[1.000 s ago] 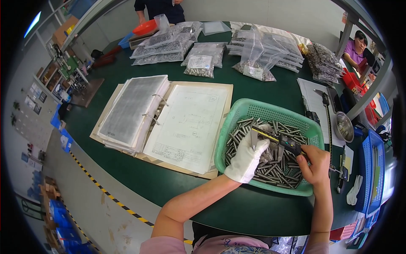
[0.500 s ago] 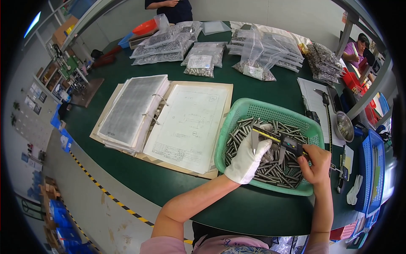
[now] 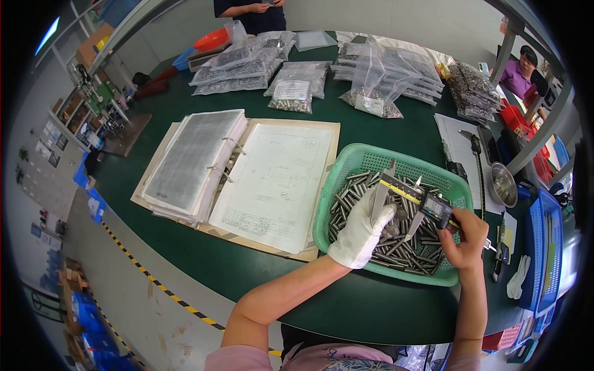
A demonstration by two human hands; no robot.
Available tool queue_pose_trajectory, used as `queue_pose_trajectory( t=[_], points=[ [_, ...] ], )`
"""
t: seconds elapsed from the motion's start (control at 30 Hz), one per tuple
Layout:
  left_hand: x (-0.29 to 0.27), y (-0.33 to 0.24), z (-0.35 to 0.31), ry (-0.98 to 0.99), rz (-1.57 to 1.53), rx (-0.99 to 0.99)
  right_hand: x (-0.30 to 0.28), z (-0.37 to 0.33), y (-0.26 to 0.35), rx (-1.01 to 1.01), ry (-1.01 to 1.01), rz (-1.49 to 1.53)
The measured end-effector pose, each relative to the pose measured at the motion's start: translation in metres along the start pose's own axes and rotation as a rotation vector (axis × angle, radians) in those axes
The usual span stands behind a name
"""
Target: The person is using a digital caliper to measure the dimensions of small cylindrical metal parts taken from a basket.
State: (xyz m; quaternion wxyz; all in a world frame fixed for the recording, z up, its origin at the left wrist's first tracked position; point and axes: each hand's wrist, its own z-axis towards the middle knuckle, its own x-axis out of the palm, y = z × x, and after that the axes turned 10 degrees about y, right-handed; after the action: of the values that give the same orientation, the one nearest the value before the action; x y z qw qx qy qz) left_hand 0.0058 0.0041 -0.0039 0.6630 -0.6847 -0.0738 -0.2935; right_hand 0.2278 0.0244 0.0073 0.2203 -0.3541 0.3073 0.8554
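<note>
My right hand (image 3: 465,238) grips a digital caliper (image 3: 435,208) by its slider end. The caliper slants over a green perforated basket (image 3: 327,213), its jaws well apart and pointing towards me. My left hand (image 3: 361,234) wears a white glove with greyish fingertips and is closed beside the caliper's fixed jaw. What its fingers hold, if anything, is hidden behind the jaws. Under both hands, many slim metal pins (image 3: 396,252) lie loose in the basket.
Left of the basket lies an open ring binder (image 3: 272,179) with a drawing sheet. Bags of metal parts (image 3: 294,89) line the back. At right are a second caliper (image 3: 475,145), a metal bowl (image 3: 503,185), a white glove (image 3: 518,277) and a blue basket (image 3: 543,253). Two people are beyond the table.
The caliper has tilted so its display faces up more, and its jaws have shifted slightly up and right. My left hand stays nearly in place. The person at the right has raised their head.
</note>
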Motion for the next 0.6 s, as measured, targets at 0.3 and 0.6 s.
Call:
queue_pose_trajectory(
  t=[0.3,0.6],
  points=[
    [0.0012,0.0002,0.0019,-0.032,0.007,0.007,-0.0003,-0.0016,-0.0031,-0.033,-0.038,0.022],
    [-0.0001,0.0016,0.0014,-0.038,0.042,0.003,-0.0008,-0.0007,-0.001,-0.03,-0.043,0.012]
  ],
)
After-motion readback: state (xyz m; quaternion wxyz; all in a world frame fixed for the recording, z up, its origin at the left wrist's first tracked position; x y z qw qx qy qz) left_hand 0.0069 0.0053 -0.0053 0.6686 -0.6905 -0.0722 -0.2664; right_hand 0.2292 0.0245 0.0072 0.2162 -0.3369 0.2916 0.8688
